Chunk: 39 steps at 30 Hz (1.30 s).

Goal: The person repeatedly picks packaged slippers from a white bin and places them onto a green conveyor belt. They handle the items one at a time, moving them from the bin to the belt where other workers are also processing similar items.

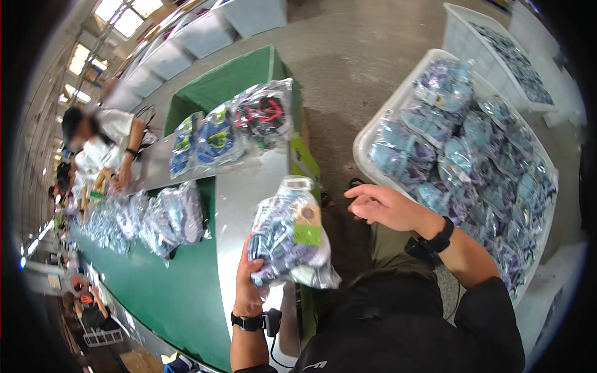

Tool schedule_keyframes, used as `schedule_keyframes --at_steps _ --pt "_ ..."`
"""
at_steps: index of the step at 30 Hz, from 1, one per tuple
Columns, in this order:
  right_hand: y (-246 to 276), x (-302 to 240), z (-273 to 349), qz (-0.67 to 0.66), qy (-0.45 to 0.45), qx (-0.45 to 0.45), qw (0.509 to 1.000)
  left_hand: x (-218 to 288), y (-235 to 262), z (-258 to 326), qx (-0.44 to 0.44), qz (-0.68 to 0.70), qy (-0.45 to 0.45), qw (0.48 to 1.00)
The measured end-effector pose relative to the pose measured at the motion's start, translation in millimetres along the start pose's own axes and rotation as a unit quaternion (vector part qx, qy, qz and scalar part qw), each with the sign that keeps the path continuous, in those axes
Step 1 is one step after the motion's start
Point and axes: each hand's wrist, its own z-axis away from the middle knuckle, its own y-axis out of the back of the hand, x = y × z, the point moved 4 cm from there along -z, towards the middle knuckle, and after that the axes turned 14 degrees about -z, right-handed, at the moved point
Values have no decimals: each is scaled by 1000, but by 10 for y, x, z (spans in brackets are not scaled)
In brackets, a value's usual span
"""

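My left hand (247, 280) grips the lower left side of a clear plastic bag of blue and purple sandals (280, 248), held over the metal edge of the table. A brown and green card tag (307, 225) shows on the front of this bag. My right hand (388, 208) hangs in the air between that bag and a white bin (365, 146). It holds nothing, and its fingers are loosely bent and apart. Similar bagged blue and purple sandals (463, 155) fill the bin.
On the metal tabletop (239, 205) lie bags of blue-green sandals (216, 137) and red-black sandals (261, 118). More bags (171, 217) line the green conveyor belt (174, 286). A green-lined bin (224, 78) stands beyond; another full bin (510, 56) is far right. A co-worker (112, 137) works across the belt.
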Motion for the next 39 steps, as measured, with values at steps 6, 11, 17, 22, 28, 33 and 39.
schedule_keyframes --at_steps 6,11,17,22,28,33,39 --pt "-48 255 166 -190 -89 -41 977 -66 -811 25 -183 -119 21 976" --pt "426 258 423 -227 -52 65 970 -114 -946 -68 -225 -145 29 963" --pt "1356 -206 613 -352 181 197 897 -65 -758 -129 -154 -191 -16 969" --pt "2256 -230 585 -401 302 311 807 -36 -537 -74 -95 -189 -11 977" --pt "2583 661 449 -306 70 481 819 -2 -97 -5 -13 -227 -21 974" --pt "2174 809 752 -236 84 371 894 199 844 -112 160 -449 -109 872" --pt "1883 642 1146 -68 94 429 896 549 2332 -752 407 -594 -180 670"
